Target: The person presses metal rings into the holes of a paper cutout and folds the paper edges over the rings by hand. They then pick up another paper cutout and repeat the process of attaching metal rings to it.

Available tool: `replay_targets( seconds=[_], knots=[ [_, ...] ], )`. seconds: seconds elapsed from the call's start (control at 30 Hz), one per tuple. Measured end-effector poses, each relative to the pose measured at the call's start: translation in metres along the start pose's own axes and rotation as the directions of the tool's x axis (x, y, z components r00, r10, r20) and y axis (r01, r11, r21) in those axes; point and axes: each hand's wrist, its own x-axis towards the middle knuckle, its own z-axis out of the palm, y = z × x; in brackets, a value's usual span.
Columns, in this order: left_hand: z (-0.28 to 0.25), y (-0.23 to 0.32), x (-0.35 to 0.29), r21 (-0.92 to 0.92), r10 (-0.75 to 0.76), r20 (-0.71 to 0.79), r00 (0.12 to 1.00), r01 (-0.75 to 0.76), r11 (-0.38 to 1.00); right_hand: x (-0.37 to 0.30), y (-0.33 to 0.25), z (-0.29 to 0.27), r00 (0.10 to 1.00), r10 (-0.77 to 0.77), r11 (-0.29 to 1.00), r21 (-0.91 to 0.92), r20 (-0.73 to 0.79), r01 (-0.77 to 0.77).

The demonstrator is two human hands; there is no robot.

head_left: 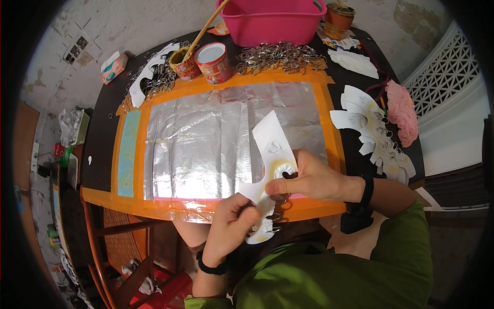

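Between my two hands is a limp white strip [268, 135] with ragged cut edges and yellowish stains. Its upper end points away over the table's front part. Small metal rings [277, 216] stick out along its lower right side. My right hand [321, 180] pinches the strip near a puckered round part, thumb on top. Lower down, my left hand [230, 221] grips the strip's left side with curled fingers. Beneath lies a wrinkled silver sheet [198, 139] bordered by orange tape [335, 139] on the dark table.
Piles of metal rings [280, 56] lie along the back, beside two red tins [213, 69], one holding a stick [206, 28]. Behind stands a pink basin [272, 23]. More stained white strips [378, 136] and a pink cloth bundle [401, 113] lie right. A wooden chair [123, 226] stands lower left.
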Motion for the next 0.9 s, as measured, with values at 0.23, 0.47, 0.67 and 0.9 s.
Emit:
replay_targets(
  seconds=[0.23,0.47,0.67,0.9],
  knots=[
    [0.017,0.015,0.001,0.205,-0.027,0.0,1.0,0.026,0.978,0.0,-0.003,0.004,1.0,-0.022,0.999,-0.031,-0.004,0.022],
    [0.014,0.015,-0.004,0.097,-0.097,-0.078,0.992,0.104,0.99,0.006,0.004,-0.003,0.993,-0.042,0.994,0.1,-0.109,0.053],
    [0.01,0.014,-0.004,0.113,-0.122,-0.004,0.993,0.121,0.986,0.001,0.0,-0.011,0.998,-0.065,0.998,0.019,-0.022,0.065],
    [0.003,0.013,-0.003,-0.006,0.035,0.036,0.999,-0.035,0.999,-0.001,-0.003,-0.002,0.997,-0.073,0.996,-0.049,-0.031,0.071]
  ],
)
